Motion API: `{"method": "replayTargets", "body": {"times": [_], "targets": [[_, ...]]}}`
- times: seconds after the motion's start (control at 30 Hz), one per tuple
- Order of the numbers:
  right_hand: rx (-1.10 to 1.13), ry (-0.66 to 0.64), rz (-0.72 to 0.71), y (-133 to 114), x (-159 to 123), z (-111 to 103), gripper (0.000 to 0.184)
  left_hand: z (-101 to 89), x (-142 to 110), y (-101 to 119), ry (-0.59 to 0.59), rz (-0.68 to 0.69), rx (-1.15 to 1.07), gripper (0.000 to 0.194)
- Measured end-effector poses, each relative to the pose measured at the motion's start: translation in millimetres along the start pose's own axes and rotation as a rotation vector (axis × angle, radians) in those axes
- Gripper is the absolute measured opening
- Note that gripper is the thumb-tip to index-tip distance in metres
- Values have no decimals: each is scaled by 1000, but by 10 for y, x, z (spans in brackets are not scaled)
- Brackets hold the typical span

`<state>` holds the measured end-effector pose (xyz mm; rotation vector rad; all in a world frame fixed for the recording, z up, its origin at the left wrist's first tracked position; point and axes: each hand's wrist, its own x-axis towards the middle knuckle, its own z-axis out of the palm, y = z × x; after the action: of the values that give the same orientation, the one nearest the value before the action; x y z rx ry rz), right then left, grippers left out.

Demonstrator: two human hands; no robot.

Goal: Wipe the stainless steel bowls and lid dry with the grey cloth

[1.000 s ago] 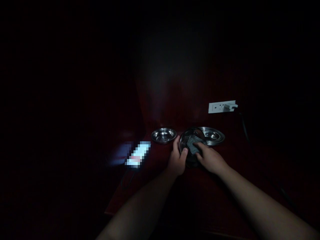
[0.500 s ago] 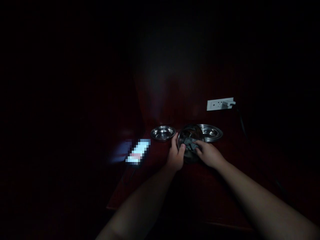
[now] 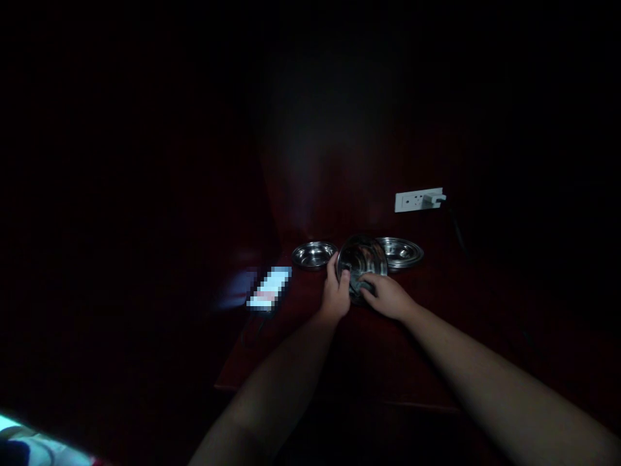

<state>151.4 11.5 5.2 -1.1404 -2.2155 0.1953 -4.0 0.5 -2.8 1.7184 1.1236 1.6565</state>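
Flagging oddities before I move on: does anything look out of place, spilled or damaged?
The lit screen looks odd: it shows as coarse blocks, while the socket is clear. No spill or damage shows around the held bowl, though darkness hides much.

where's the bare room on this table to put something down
Bare patches of the red table show between the lit phone and left hand and, in shadow, between the held bowl and front edge. The right side is too dark to judge. It's crowded around the bowl, with the left dish and right dish.
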Motion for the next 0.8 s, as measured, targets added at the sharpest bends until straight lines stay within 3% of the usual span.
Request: {"method": "replayTargets", "body": {"times": [0.2,0.37,0.7,0.8], "targets": [[38,8,-72,-17,16,46,8,2,14,-35,15,38,34,53],[74,6,-107,-60,11,55,12,-8,10,-26,16,59,23,53],[232,61,-67,-234,-13,95,12,13,-14,-12,12,83,-16,52],[370,88,-27,-237,7,89,13,36,-18,0,-23,85,-39,53]]}}
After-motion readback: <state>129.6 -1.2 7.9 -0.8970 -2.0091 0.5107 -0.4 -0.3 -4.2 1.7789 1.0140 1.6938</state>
